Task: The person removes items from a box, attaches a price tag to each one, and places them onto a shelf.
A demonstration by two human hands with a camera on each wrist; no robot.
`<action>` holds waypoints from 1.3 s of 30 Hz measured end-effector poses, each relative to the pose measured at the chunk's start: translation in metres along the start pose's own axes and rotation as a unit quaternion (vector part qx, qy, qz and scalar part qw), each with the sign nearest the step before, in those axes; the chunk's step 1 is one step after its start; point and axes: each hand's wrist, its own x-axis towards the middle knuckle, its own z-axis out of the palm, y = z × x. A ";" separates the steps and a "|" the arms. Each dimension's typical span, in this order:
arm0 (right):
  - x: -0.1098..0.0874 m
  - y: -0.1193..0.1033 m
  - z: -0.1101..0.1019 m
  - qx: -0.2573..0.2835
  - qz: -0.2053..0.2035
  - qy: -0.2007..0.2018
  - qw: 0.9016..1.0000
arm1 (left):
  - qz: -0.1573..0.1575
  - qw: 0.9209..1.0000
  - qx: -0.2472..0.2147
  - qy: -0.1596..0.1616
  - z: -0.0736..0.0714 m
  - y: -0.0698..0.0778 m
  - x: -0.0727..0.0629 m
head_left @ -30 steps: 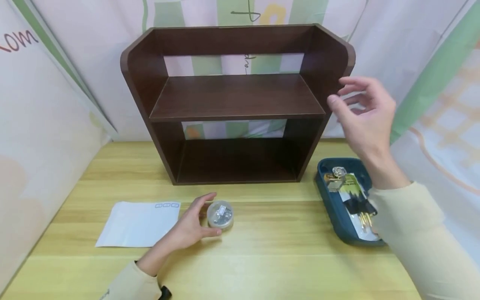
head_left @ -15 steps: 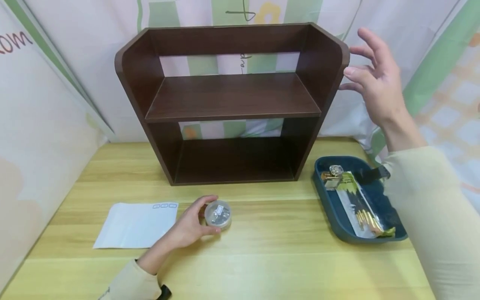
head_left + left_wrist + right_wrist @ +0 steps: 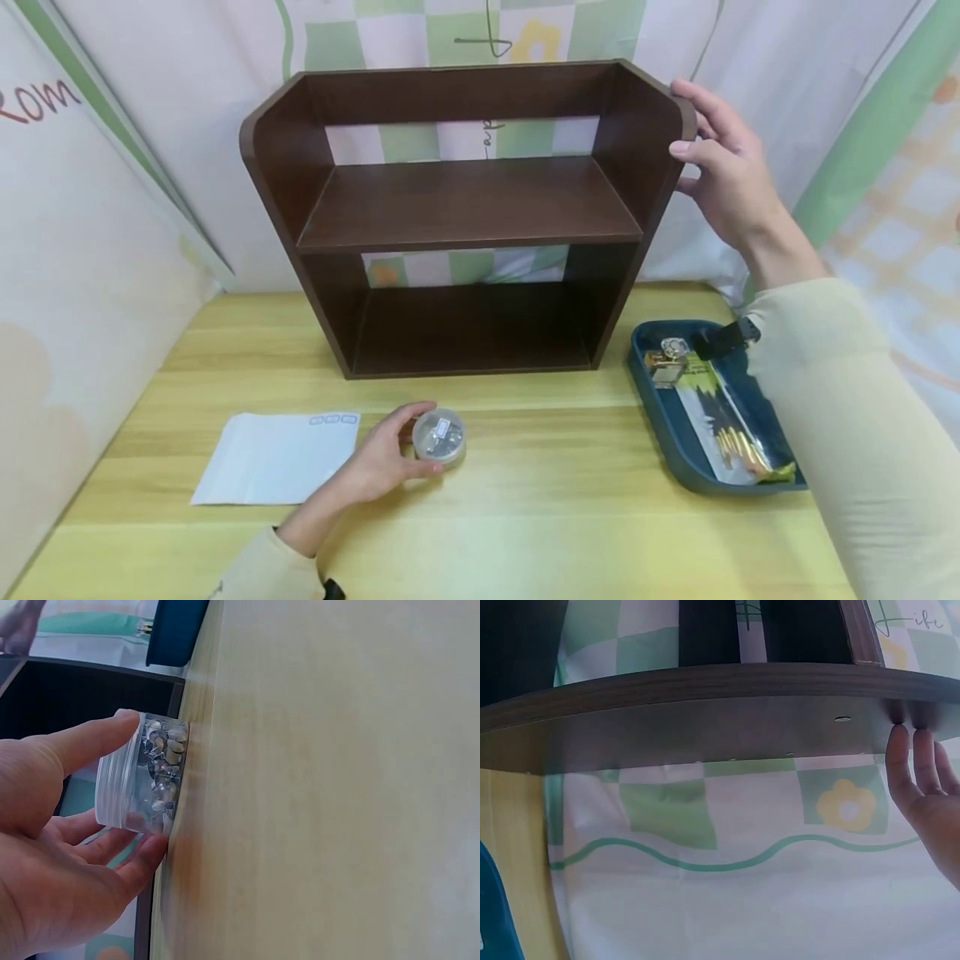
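Note:
In the head view my left hand point(image 3: 386, 454) holds a small round clear jar point(image 3: 439, 437) on the table, thumb and fingers around its sides. The left wrist view shows silver thumbtacks point(image 3: 166, 761) inside it and a ribbed lid point(image 3: 120, 784). My right hand point(image 3: 731, 171) is at the upper right side of a dark brown two-tier shelf point(image 3: 472, 200). Its thumb tip lies at the panel's front edge. In the right wrist view, fairly straight fingers point(image 3: 900, 761) touch the outer face of the side panel point(image 3: 727, 727).
A blue tray point(image 3: 667, 446) stands right of the shelf, under the right forearm. In it lie a perfume bottle point(image 3: 664, 365) and a packet of brushes point(image 3: 723, 425). A white sheet point(image 3: 277, 458) lies on the table point(image 3: 525, 533) at the left. Patterned curtains point(image 3: 97, 192) hang around the table.
My right hand has risen from above the tray, swung outside the shelf's right panel and come in to touch it. The left hand stays at the jar.

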 end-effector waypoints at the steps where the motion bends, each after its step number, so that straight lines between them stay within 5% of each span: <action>1: 0.000 0.001 -0.001 0.006 0.000 -0.003 1.000 | -0.001 1.000 -0.001 -0.001 0.000 0.000 0.000; 15: 0.001 0.005 0.002 0.007 -0.006 -0.003 1.000 | 0.008 0.999 -0.026 0.018 -0.003 -0.004 -0.001; 27: 0.002 0.013 0.009 -0.018 -0.008 -0.006 1.000 | 0.000 0.996 -0.064 0.060 -0.007 0.008 -0.007; 31: 0.002 0.014 0.008 -0.022 -0.008 -0.005 1.000 | 0.026 0.994 -0.069 0.079 -0.012 0.017 -0.006; 39: 0.002 0.015 0.007 -0.020 -0.017 0.000 1.000 | 0.137 0.983 -0.023 0.119 -0.039 0.037 0.002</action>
